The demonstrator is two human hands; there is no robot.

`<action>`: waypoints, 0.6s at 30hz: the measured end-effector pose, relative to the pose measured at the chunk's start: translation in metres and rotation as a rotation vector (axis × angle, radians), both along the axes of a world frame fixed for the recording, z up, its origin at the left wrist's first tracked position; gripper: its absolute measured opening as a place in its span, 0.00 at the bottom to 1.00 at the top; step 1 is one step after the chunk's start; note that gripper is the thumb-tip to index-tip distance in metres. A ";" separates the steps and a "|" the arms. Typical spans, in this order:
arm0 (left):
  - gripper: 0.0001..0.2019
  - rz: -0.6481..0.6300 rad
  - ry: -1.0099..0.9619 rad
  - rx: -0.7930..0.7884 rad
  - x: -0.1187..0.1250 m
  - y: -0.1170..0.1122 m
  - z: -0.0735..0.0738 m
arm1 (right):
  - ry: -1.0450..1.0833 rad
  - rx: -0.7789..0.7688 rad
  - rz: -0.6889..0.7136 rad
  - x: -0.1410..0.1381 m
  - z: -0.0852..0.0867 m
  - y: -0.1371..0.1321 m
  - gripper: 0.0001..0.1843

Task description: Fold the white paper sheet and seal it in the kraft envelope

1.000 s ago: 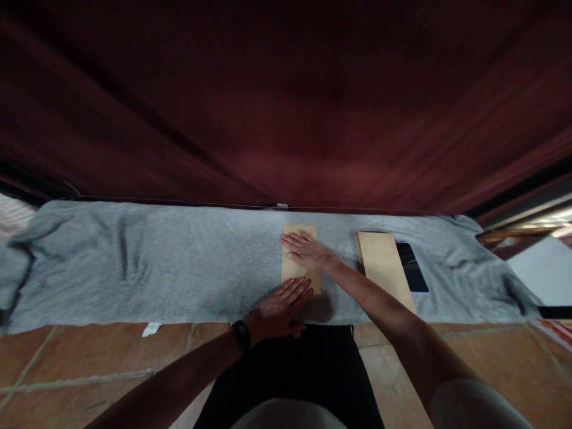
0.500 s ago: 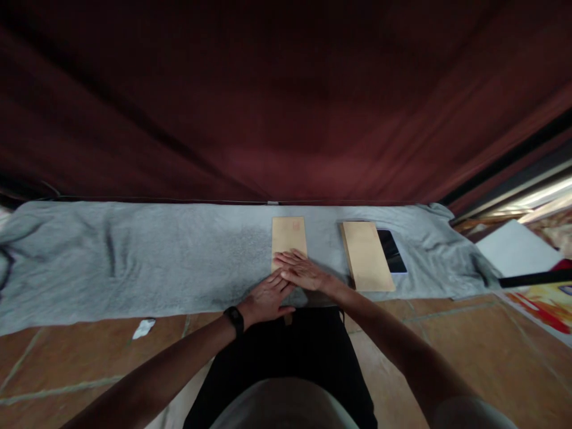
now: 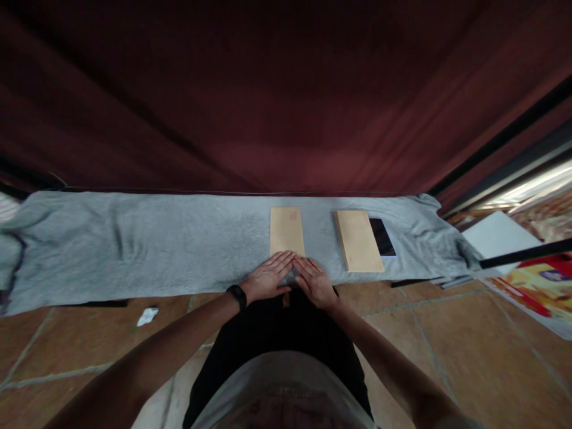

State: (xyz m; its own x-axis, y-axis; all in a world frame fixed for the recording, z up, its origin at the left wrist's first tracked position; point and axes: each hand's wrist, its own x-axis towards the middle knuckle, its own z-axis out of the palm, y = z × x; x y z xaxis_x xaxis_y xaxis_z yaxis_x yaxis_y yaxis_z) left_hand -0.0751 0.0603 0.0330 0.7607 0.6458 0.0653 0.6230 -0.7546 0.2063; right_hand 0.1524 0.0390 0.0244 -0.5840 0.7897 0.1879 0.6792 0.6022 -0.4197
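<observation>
A tan paper envelope [image 3: 286, 229] with a small reddish print near its top right lies flat on the grey cloth. My left hand [image 3: 267, 279], a black band on its wrist, rests flat over the envelope's near end, fingers stretched out. Beside it my right hand [image 3: 315, 283] lies flat too, its fingertips at the envelope's near right corner and almost meeting the left fingertips. The envelope's near edge is hidden under the hands. To the right sits a stack of similar envelopes [image 3: 360, 241], partly covering a dark-screened phone or tablet [image 3: 382, 237].
The grey cloth [image 3: 192, 238] covers a long narrow surface, with a dark red curtain [image 3: 286, 131] behind it. A crumpled white scrap [image 3: 147, 316] is on the tiled floor [image 3: 429, 328]. At the right are a black bar [image 3: 527, 253] and a red-and-yellow printed package [image 3: 540, 286].
My right hand has slid back toward me and right, off the envelope's middle and off my left hand. The hands now lie side by side. The view has shifted slightly.
</observation>
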 end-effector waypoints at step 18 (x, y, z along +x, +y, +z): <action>0.36 0.213 -0.062 0.108 -0.018 -0.032 -0.015 | -0.036 0.108 -0.202 -0.022 -0.004 -0.015 0.26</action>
